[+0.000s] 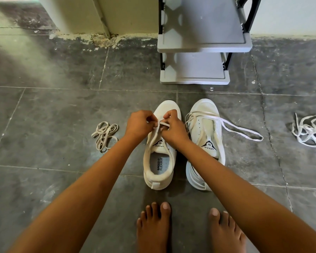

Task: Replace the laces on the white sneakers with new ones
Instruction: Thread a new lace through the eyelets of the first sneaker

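Note:
Two white sneakers stand side by side on the floor, toes pointing away from me. Over the left sneaker (160,161) my left hand (139,123) and my right hand (173,127) each pinch part of a beige lace (161,123) near the lower eyelets. One strand of that lace runs back along the shoe's left side. The right sneaker (206,136) carries a white lace (239,127) threaded only near the toe, with a long loop trailing onto the floor to its right.
A loose beige lace (105,135) lies bundled on the tiles to the left of the shoes. A tangle of white laces (310,133) lies at the far right. A grey shoe rack (199,46) stands behind the sneakers against the wall. My bare feet (190,229) are just in front.

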A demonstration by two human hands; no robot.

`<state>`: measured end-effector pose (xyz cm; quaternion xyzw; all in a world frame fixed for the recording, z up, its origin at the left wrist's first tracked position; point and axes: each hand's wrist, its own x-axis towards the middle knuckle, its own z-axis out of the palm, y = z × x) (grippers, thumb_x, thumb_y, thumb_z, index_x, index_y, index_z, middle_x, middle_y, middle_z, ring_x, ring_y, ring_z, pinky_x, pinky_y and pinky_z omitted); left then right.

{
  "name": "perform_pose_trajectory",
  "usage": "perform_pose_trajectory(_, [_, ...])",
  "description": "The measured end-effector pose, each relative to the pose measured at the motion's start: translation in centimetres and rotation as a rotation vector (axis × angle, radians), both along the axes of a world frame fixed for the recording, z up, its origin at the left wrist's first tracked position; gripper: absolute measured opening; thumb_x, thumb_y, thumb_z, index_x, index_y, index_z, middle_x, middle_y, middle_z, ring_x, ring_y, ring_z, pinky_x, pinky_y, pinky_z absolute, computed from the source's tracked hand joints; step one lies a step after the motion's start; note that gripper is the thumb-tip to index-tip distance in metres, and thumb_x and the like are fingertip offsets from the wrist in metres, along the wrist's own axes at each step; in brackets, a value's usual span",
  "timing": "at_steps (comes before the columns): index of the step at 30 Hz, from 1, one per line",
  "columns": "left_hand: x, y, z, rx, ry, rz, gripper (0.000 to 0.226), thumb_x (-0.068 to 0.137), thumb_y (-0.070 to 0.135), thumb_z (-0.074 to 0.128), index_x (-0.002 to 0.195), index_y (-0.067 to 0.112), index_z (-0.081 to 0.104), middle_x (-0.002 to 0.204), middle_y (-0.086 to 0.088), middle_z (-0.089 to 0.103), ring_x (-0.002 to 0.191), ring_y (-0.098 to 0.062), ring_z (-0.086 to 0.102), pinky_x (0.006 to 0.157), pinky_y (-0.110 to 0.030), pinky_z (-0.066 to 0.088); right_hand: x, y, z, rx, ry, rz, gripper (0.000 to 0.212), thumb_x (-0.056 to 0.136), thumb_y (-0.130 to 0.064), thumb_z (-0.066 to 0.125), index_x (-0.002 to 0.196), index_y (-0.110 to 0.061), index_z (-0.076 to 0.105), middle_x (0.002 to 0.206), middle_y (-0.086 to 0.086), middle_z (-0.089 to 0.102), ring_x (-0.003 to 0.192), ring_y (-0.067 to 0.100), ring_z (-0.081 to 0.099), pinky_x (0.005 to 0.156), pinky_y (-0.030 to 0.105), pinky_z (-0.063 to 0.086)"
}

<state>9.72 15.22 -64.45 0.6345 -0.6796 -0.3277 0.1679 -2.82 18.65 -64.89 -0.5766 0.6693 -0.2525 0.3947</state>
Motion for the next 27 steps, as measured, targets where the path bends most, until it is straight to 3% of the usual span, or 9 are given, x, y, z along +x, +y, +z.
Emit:
perform_pose_trajectory(3, [0.0, -0.4, -0.2, -0.04, -0.049, -0.011, 0.009, 0.084, 0.006, 0.063, 0.08, 0.012, 0.068, 0.082, -0.006, 0.07, 0.076, -0.024, 0.065, 0.077, -0.04, 0.054, -0.3, 0.3, 0.1, -0.005, -0.018, 0.054, 0.038, 0.085, -0.007, 0.058, 0.117, -0.005, 0.039, 0.111, 0.012, 0.057, 0.104, 0.029, 0.056, 0.087, 0.037, 0.045])
perform_pose_trajectory(6, [0.0, -0.4, -0.4, -0.087, -0.095, 0.01, 0.008, 0.088, 0.01, 0.058, 0.085, 0.013, 0.064, 0.088, -0.005, 0.069, 0.085, -0.024, 0.064, 0.073, -0.033, 0.05, -0.7, 0.6, -0.4, -0.156, 0.317, 0.117, 0.058, 0.082, -0.03, 0.064, 0.129, -0.007, 0.039, 0.131, 0.01, 0.045, 0.123, 0.028, 0.04, 0.1, 0.035, 0.032])
perform_pose_trajectory(9, [-0.4, -0.3, 0.9, -0.166, -0.104, 0.091, 0.007, 0.093, 0.013, 0.052, 0.094, 0.011, 0.059, 0.094, -0.007, 0.068, 0.089, -0.025, 0.062, 0.072, -0.031, 0.045, -1.3, 0.5, -0.5, -0.082, 0.417, 0.193, 0.076, 0.084, -0.038, 0.061, 0.144, -0.009, 0.025, 0.15, 0.008, 0.029, 0.137, 0.025, 0.026, 0.113, 0.035, 0.02])
perform_pose_trajectory(14, [1.7, -3.1, 10.2, -0.153, 1.045, 0.482, 0.022, 0.097, 0.004, 0.038, 0.082, 0.017, 0.046, 0.067, 0.003, 0.063, 0.061, -0.011, 0.063, 0.063, -0.029, 0.054, -1.1, 0.2, 0.1, -0.058, 0.425, 0.236, 0.073, 0.087, -0.042, 0.056, 0.144, -0.01, 0.025, 0.149, 0.008, 0.029, 0.138, 0.024, 0.025, 0.114, 0.035, 0.018])
perform_pose_trajectory(16, [3.7, -4.5, 12.7, -0.227, 1.257, 0.564, 0.024, 0.093, 0.0, 0.033, 0.079, 0.017, 0.044, 0.06, 0.005, 0.055, 0.049, -0.007, 0.05, 0.048, -0.023, 0.046, -1.5, -0.1, 0.5, -0.042, 0.449, 0.285, 0.074, 0.087, -0.047, 0.055, 0.145, -0.011, 0.025, 0.151, 0.008, 0.028, 0.141, 0.024, 0.021, 0.115, 0.035, 0.015])
perform_pose_trajectory(17, [4.2, -5.0, 12.7, -0.248, 1.191, 0.59, 0.024, 0.092, 0.0, 0.033, 0.08, 0.017, 0.044, 0.061, 0.006, 0.053, 0.049, -0.007, 0.046, 0.045, -0.021, 0.04, -1.9, -0.3, 0.7, -0.032, 0.457, 0.319, 0.077, 0.086, -0.051, 0.056, 0.146, -0.012, 0.026, 0.152, 0.008, 0.027, 0.142, 0.023, 0.02, 0.115, 0.035, 0.014])
perform_pose_trajectory(19, [3.8, -4.6, 10.7, -0.238, 0.709, 0.544, 0.015, 0.095, 0.008, 0.037, 0.091, 0.016, 0.048, 0.074, 0.004, 0.054, 0.063, -0.01, 0.047, 0.052, -0.023, 0.036, -2.9, -0.6, 1.3, -0.019, 0.474, 0.38, 0.084, 0.082, -0.058, 0.058, 0.146, -0.013, 0.026, 0.153, 0.008, 0.027, 0.143, 0.023, 0.019, 0.115, 0.035, 0.013])
perform_pose_trajectory(23, [1.1, -0.7, 2.2, 0.064, -0.2, 0.054, 0.035, 0.095, 0.041, 0.049, 0.115, 0.014, 0.056, 0.101, -0.01, 0.063, 0.09, -0.025, 0.058, 0.074, -0.031, 0.042, -3.8, -0.7, 1.3, 0.021, 0.479, 0.418, 0.095, 0.077, -0.066, 0.058, 0.148, -0.014, 0.024, 0.155, 0.005, 0.023, 0.143, 0.019, 0.019, 0.117, 0.035, 0.01])
perform_pose_trajectory(27, [0.0, 0.0, 1.2, 0.091, -0.324, -0.039, 0.026, 0.094, 0.036, 0.053, 0.082, 0.013, 0.058, 0.092, -0.012, 0.065, 0.084, -0.025, 0.059, 0.068, -0.029, 0.042, -3.6, -0.5, 1.0, 0.02, 0.488, 0.409, 0.096, 0.076, -0.068, 0.058, 0.147, -0.013, 0.025, 0.155, 0.006, 0.024, 0.144, 0.02, 0.018, 0.117, 0.035, 0.01])
